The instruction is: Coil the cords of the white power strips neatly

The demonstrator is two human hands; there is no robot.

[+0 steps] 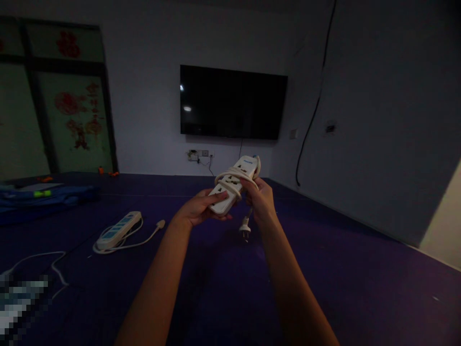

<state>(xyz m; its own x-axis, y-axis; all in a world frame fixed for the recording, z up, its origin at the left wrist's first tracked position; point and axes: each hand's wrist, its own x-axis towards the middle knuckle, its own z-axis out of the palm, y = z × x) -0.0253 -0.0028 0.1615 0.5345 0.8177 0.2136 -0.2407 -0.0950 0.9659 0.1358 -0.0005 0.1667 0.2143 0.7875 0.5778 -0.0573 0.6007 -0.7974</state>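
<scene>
A white power strip [234, 185] is held up in front of me, its cream cord wound around its body in loops. My left hand [200, 209] grips the strip's near end from below, thumb on top. My right hand [261, 199] is closed around the cord at the strip's right side. The cord's plug [245, 229] dangles free just below my right hand.
A second power strip [118, 230] with blue switches lies on the dark purple floor [230, 288] at left, its cord and plug [160, 224] loose beside it. More white cord [39, 259] trails at far left. Blue cloth [43, 197] lies further back. A black TV [232, 102] hangs on the wall.
</scene>
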